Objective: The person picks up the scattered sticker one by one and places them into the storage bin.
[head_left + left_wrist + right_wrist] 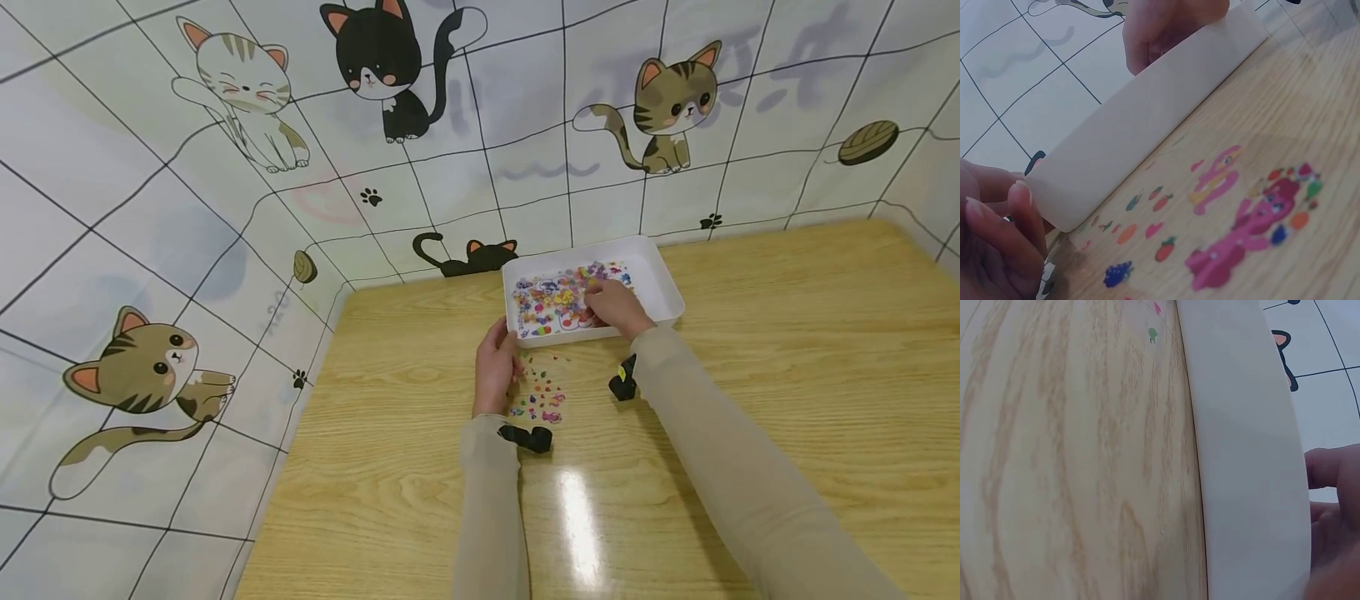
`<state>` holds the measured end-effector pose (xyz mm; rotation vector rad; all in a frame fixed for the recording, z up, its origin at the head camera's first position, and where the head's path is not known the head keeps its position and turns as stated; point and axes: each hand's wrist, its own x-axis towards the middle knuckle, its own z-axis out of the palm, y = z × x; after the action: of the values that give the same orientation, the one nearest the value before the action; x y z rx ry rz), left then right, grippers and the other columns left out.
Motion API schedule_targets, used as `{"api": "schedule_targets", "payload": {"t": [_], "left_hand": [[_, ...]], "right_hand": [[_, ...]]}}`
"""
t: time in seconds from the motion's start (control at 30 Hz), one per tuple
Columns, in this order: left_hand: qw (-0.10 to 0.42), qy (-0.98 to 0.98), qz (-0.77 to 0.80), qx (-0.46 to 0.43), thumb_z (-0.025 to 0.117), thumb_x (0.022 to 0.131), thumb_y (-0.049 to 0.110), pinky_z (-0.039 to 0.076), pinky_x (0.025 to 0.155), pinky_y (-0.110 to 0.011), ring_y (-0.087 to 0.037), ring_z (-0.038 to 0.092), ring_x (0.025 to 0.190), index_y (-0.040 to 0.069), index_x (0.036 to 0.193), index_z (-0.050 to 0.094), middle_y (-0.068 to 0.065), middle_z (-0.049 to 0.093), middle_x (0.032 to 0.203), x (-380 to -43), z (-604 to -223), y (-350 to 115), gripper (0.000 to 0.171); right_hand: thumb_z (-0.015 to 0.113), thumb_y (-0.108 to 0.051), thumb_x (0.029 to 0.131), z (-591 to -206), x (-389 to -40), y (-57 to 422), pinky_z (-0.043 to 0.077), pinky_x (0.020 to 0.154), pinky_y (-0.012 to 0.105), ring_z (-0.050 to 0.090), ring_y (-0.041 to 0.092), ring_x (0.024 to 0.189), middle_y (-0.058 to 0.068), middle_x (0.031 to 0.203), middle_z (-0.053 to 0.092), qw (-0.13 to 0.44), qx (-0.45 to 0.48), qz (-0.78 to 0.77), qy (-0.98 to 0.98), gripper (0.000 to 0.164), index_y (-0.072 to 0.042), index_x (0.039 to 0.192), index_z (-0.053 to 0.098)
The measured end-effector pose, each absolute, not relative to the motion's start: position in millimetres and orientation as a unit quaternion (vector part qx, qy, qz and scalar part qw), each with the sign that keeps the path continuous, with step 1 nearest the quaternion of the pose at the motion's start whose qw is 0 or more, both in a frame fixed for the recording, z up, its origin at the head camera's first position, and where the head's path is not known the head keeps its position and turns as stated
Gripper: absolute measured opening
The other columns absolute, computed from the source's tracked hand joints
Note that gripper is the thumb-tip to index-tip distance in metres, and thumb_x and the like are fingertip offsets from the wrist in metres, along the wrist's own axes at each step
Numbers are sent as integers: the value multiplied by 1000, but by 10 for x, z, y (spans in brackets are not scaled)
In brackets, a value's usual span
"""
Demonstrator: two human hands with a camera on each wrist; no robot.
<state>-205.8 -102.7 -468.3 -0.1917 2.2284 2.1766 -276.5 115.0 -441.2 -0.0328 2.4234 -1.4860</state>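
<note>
A white rectangular tray (pixel 663 287) holds many small, colourful sticker-like pieces (pixel 551 304). My right hand (pixel 618 307) reaches over the tray's front wall, its fingers curled down among the pieces; I cannot tell whether they pinch one. In the right wrist view, the tray wall hides part of that right hand (pixel 1335 512). At the tray's front left corner, my left hand (pixel 495 371) touches the wall with loosely bent fingers (pixel 1007 231). Just in front of the tray lies a clear sheet of stickers (pixel 1222 250), printed with fruit, hearts and pink pony figures.
The wooden table (pixel 390 467) runs up to a white tiled wall (pixel 525 175) decorated with cartoon cats. The tray's back left corner is close to this wall. Black wrist cameras (pixel 534 439) are strapped over both beige sleeves (pixel 735 450).
</note>
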Motion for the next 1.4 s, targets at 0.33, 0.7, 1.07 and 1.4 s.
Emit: {"api": "schedule_targets", "payload": {"t": [0.33, 0.7, 1.07, 1.4], "left_hand": [[-14, 715, 696, -70, 44, 94, 27, 38, 35, -24, -14, 43, 44, 24, 133, 42, -1, 48, 129, -2087, -4725, -1019, 39], [-21, 721, 688, -81, 46, 93, 28, 40, 37, -23, -13, 44, 45, 24, 135, 41, 1, 47, 129, -2076, -4762, -942, 42], [-24, 713, 698, -67, 46, 93, 28, 42, 38, -24, -14, 46, 46, 24, 134, 42, -1, 48, 128, -2084, -4807, -974, 41], [-20, 710, 701, -58, 45, 94, 28, 40, 37, -25, -16, 46, 48, 25, 134, 42, -5, 53, 120, -2088, -4801, -1010, 40]], "right_hand": [[37, -21, 95, -4379, -2773, 1150, 51, 70, 38, 58, 26, 76, 18, 94, 58, 137, -19, -523, 841, 43, 0, 133, 37], [39, -29, 95, -4389, -2646, 1166, 47, 62, 39, 55, 31, 71, 17, 93, 59, 90, -49, -499, 861, 40, -7, 128, 46], [42, -46, 91, -4316, -2539, 1170, 38, 52, 36, 49, 32, 65, 18, 83, 58, 17, -85, -509, 856, 40, -13, 106, 58], [43, -46, 90, -4115, -2341, 1105, 41, 57, 36, 54, 28, 73, 12, 88, 61, -5, -114, -485, 867, 42, -15, 118, 55]]}}
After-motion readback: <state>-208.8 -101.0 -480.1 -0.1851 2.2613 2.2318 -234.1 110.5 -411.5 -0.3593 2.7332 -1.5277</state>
